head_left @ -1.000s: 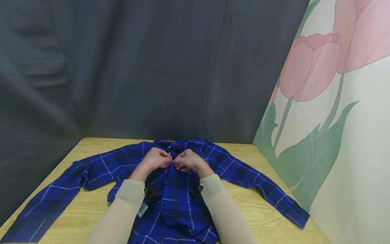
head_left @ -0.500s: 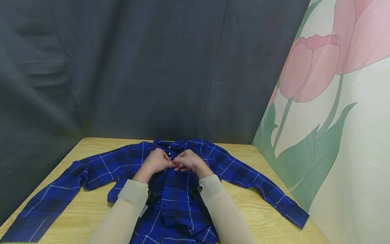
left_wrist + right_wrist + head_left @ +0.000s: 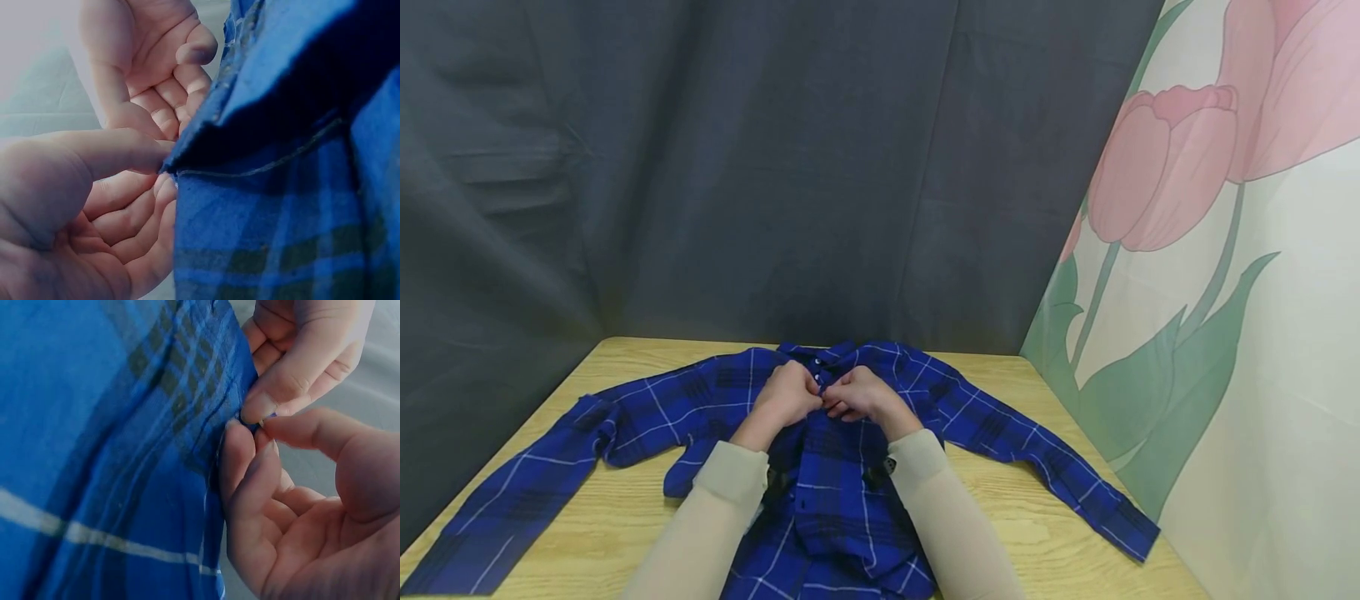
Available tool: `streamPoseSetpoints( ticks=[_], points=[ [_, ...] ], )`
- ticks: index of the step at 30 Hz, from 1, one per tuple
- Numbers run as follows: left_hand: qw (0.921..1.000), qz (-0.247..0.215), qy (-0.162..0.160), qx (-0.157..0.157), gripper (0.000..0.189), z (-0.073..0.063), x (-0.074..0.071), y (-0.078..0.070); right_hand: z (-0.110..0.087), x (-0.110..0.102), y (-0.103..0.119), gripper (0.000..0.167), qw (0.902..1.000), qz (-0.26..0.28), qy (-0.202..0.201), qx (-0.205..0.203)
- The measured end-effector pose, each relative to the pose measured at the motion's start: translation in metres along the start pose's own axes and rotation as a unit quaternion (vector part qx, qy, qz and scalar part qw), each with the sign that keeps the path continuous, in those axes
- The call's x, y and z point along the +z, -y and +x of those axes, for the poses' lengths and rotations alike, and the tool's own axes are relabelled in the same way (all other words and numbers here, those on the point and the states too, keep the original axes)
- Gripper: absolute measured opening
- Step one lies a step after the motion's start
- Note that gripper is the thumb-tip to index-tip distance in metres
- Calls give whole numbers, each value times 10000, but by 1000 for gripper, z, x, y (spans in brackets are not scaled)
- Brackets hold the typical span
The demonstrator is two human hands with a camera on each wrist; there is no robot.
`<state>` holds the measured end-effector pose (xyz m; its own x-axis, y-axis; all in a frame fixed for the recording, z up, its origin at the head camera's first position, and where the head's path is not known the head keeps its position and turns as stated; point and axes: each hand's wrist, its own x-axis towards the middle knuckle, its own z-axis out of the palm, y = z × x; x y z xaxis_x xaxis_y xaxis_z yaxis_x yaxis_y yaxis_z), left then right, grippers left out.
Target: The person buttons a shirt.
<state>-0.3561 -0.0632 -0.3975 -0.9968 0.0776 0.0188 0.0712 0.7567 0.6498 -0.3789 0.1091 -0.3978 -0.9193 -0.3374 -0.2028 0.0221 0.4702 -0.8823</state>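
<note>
A blue plaid shirt (image 3: 835, 475) lies front up with its collar at the far side. My left hand (image 3: 786, 395) and right hand (image 3: 863, 394) meet at the upper front opening, fingertips almost touching. Small buttons (image 3: 817, 363) show just beyond them. In the left wrist view, my left hand (image 3: 75, 206) pinches the shirt's edge between thumb and fingers, with the right hand (image 3: 153, 69) close behind. The right wrist view has my right hand (image 3: 306, 506) pinching the same edge, where a tiny pale bit, perhaps a button, peeks out between the fingertips.
The shirt's left-side sleeve (image 3: 527, 492) and right-side sleeve (image 3: 1037, 442) spread across the wooden table (image 3: 1015, 517). A dark curtain (image 3: 805, 167) hangs behind, and a tulip-patterned wall covering (image 3: 1210, 317) stands at the right.
My left hand has turned and moved slightly right, closer to the right hand. The right hand has shifted a little left. A white tag on the shirt is now mostly hidden by the left forearm.
</note>
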Motion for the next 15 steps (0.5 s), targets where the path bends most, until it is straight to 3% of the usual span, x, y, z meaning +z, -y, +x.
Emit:
streamPoseSetpoints(
  ticks=[5,10,15],
  points=[
    [9998,112,-96,121,9,-15,-6,-12,0,-4,-1,21,9998,-101,103,-98],
    [9995,145,-142,252,10,-13,-7,-10,-1,-10,-1,20,9995,-88,260,-126],
    [9998,60,-115,167,12,-11,-7,-6,-2,-13,-1,20,9995,-37,271,-124]
  ],
)
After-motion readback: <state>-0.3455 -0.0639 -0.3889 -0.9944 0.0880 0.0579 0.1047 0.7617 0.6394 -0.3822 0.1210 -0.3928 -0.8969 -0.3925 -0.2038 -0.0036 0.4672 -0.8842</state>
